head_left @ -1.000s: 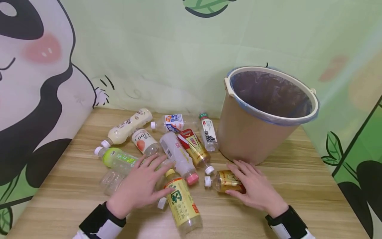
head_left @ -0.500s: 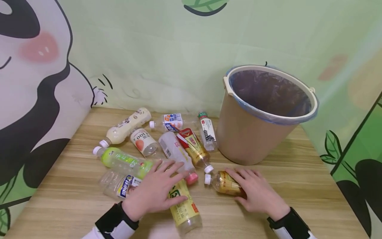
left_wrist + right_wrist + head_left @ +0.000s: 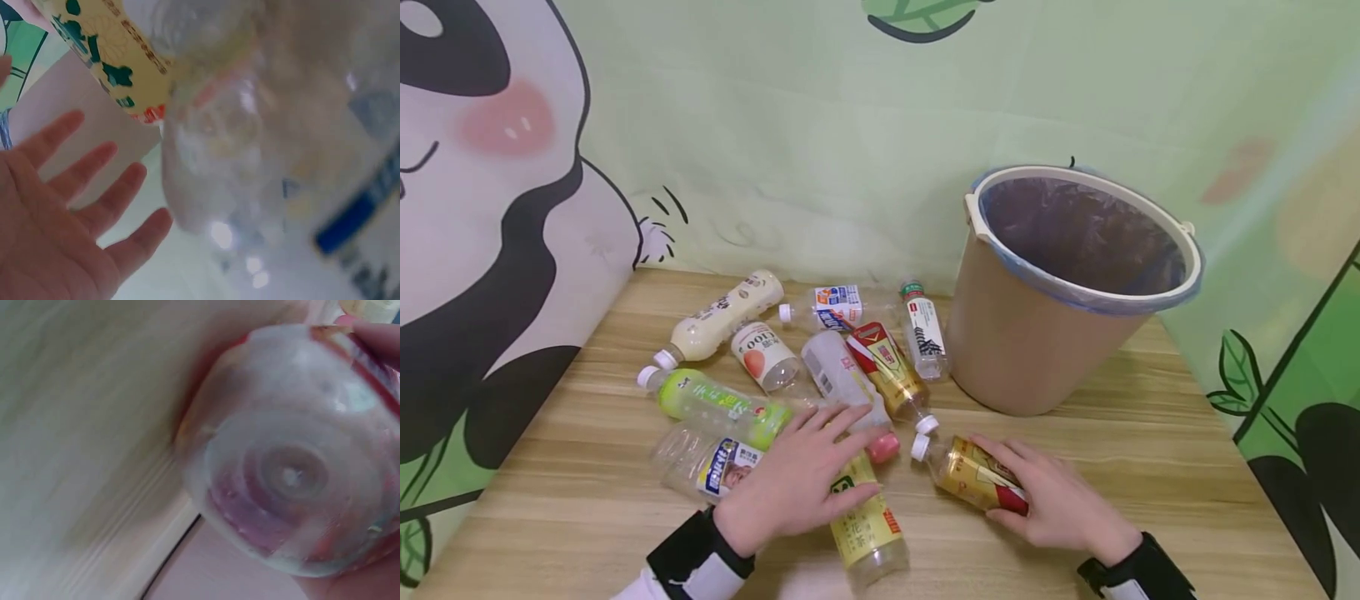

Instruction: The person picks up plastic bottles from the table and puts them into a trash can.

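Observation:
In the head view my right hand (image 3: pixel 1056 504) grips a small plastic bottle with a gold and red label (image 3: pixel 972 475), thumb on its near side and fingers along the far side. The bottle lies tilted, white cap toward the left; its clear base (image 3: pixel 290 478) fills much of the right wrist view. My left hand (image 3: pixel 797 483) has its fingers spread over a yellow-labelled tea bottle (image 3: pixel 870 529), hiding its upper part. A clear bottle with a blue and white label (image 3: pixel 726 467) lies beside that hand. The left wrist view shows the straight fingers (image 3: pixel 128 187) holding nothing.
Several more plastic bottles lie behind the hands, among them a green-labelled bottle (image 3: pixel 718 404), a cream bottle (image 3: pixel 726 317) and a second gold-and-red bottle (image 3: pixel 891 371). A tall brown bin (image 3: pixel 1030 350) with a bag liner stands at the back right of the wooden table (image 3: pixel 1187 467).
My left hand has moved right, over the yellow-labelled bottle, uncovering the blue-and-white label. My right hand has closed round the gold-and-red bottle, which has swung its base toward me.

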Demonstrator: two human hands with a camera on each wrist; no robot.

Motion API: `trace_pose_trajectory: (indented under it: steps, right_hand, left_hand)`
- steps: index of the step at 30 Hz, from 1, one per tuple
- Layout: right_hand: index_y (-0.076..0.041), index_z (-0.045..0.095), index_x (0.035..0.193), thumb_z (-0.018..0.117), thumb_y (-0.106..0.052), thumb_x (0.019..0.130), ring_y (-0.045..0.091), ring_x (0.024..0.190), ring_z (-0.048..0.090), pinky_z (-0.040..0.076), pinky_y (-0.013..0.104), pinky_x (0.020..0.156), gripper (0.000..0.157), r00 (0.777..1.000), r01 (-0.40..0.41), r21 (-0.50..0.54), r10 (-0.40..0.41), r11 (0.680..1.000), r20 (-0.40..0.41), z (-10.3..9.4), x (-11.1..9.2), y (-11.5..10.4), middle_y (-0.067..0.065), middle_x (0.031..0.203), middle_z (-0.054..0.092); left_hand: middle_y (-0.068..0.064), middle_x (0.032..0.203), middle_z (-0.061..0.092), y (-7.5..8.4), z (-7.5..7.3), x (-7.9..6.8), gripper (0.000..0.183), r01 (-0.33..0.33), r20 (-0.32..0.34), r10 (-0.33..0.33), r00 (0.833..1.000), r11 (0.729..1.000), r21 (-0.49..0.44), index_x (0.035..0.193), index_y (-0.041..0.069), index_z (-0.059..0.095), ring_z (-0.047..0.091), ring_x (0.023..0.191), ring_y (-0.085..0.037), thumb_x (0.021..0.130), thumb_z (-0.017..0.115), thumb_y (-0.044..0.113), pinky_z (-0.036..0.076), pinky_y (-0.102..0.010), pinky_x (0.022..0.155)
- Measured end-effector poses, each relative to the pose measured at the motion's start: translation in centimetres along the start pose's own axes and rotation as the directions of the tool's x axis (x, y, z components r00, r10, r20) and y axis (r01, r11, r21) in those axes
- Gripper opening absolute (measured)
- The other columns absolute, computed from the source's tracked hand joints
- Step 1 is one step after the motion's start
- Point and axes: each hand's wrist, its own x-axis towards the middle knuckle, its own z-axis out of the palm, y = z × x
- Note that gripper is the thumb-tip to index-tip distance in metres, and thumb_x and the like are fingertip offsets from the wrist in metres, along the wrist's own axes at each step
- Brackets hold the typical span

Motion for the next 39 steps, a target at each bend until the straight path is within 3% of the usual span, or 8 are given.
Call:
trace_pose_trajectory:
  steps: [5,8,17,23,27,39]
  right_hand:
    - [-0.031,0.031,0.147,0.071,-0.05,0.077,0.008,0.108,0.051,0.05,0.038,0.085,0.083,0.999,0.025,0.12,-0.02,0.993,-0.048,-0.2,0.1,-0.2,-0.007,0.132,0.049]
    - [-0.029,0.03,0.147,0.067,-0.054,0.079,0.009,0.104,0.053,0.051,0.037,0.083,0.081,0.998,0.01,0.217,0.004,0.976,-0.063,-0.6,0.3,-0.6,-0.008,0.131,0.049]
    - [-0.027,0.026,0.148,0.07,-0.038,0.083,0.019,0.105,0.054,0.053,0.036,0.077,0.079,0.988,-0.003,0.471,0.077,0.882,-0.137,-0.9,2.4,-1.8,0.001,0.13,0.049]
    - [-0.028,0.028,0.146,0.067,-0.023,0.088,0.03,0.106,0.055,0.055,0.035,0.071,0.071,0.975,-0.016,0.607,0.148,0.794,-0.168,-2.0,4.1,-3.2,0.011,0.132,0.048]
    - [-0.023,0.029,0.146,0.064,-0.019,0.089,0.033,0.107,0.056,0.056,0.035,0.071,0.067,0.966,-0.005,0.627,0.166,0.779,-0.199,-3.6,5.4,-4.1,0.014,0.135,0.047]
    - [-0.02,0.032,0.145,0.06,-0.02,0.091,0.032,0.102,0.057,0.056,0.034,0.069,0.062,0.969,0.012,0.58,0.133,0.814,-0.208,-8.2,7.4,-6.3,0.016,0.128,0.049]
  left_hand:
    - [-0.008,0.143,0.044,0.2,-0.1,0.2,0.051,0.071,-0.069,-0.073,0.995,0.997,-0.033,0.133,0.022,0.052,0.043,0.127,-0.031,0.094,0.044,0.054,0.036,-0.054,0.102]
    - [-0.008,0.142,0.046,0.3,-0.3,0.5,0.05,0.1,-0.081,-0.102,0.992,0.995,-0.021,0.133,0.02,0.053,0.045,0.125,-0.03,0.094,0.047,0.052,0.04,-0.054,0.099]
    - [-0.009,0.139,0.048,0.4,-0.6,1.1,0.048,0.102,-0.101,-0.104,0.989,0.994,-0.027,0.132,0.02,0.053,0.048,0.121,-0.029,0.091,0.054,0.046,0.043,-0.053,0.096]
    - [-0.005,0.138,0.049,0.5,-0.7,1.9,0.047,0.096,-0.097,-0.111,0.989,0.985,-0.144,0.133,0.019,0.053,0.048,0.123,-0.023,0.09,0.057,0.037,0.044,-0.045,0.097]
    - [-0.003,0.14,0.048,0.7,-1.1,2.8,0.047,0.102,-0.092,-0.122,0.988,0.975,-0.199,0.134,0.02,0.052,0.047,0.124,-0.021,0.091,0.055,0.039,0.045,-0.043,0.097]
    - [-0.002,0.14,0.048,1.3,-2.0,3.9,0.045,0.128,-0.088,-0.152,0.984,0.963,-0.238,0.131,0.021,0.054,0.046,0.125,-0.022,0.088,0.059,0.034,0.043,-0.045,0.099]
